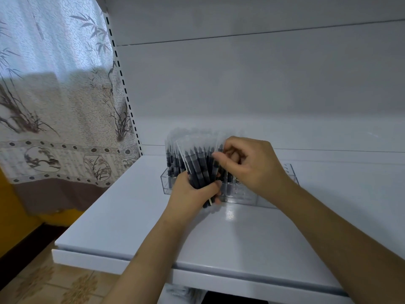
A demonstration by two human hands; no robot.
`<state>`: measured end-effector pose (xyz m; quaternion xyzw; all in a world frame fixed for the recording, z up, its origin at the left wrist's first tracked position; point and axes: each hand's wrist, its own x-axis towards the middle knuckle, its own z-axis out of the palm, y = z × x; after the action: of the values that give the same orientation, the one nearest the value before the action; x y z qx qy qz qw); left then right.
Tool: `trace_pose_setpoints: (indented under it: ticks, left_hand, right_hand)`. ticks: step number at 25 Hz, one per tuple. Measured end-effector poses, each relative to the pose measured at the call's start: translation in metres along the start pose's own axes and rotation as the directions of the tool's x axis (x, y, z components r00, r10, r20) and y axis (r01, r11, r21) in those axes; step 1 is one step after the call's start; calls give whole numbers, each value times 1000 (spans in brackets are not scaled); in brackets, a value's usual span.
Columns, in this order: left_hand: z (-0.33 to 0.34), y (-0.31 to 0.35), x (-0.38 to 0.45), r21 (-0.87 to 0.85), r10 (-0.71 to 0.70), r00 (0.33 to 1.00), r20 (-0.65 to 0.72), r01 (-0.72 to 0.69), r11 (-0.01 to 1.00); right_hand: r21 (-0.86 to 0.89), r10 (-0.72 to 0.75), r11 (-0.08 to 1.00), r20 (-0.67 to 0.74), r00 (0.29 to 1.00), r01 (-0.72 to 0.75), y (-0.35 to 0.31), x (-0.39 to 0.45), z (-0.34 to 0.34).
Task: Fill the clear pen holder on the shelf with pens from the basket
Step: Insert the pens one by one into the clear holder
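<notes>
A clear pen holder (243, 195) stands on the white shelf (252, 233), toward the back. Several black pens in clear sleeves (169, 160) stand upright in its left part. My left hand (192, 196) grips a fanned bundle of sleeved black pens (198, 165) just in front of the holder. My right hand (247, 165) reaches over the holder and pinches the top of one pen at the bundle's right edge. The holder's middle is hidden behind my hands. The basket is mostly out of view; only a dark shape with pen sleeves (182, 292) shows below the shelf edge.
The shelf's white back panel (263, 84) rises right behind the holder. A slotted upright post (125, 88) marks the shelf's left side, with a patterned curtain (54, 95) beyond it. Tiled floor (54, 286) lies at lower left.
</notes>
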<state>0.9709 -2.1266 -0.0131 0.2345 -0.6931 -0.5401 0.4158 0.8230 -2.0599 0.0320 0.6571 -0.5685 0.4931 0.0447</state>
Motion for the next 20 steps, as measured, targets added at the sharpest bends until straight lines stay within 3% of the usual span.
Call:
trace_pose_setpoints:
  ticks: [2, 4, 7, 14, 20]
  left_hand:
    - [3, 3, -2, -19, -21, 1000, -1, 21, 1000]
    - [5, 4, -3, -51, -41, 999, -10, 41, 998]
    - [4, 4, -4, -26, -46, 999, -23, 45, 999]
    - [3, 5, -3, -38, -74, 996, -53, 72, 997]
    - [6, 10, -4, -84, -95, 994, -56, 90, 992]
  right_hand:
    - [177, 83, 982, -101, 991, -65, 1, 2, -6]
    - [368, 204, 926, -291, 935, -87, 4, 7, -19]
    - [307, 274, 941, -457, 846, -139, 13, 13, -33]
    - [7, 246, 968, -208, 947, -250, 22, 10, -23]
    - [10, 254, 967, -106, 961, -254, 27, 14, -27]
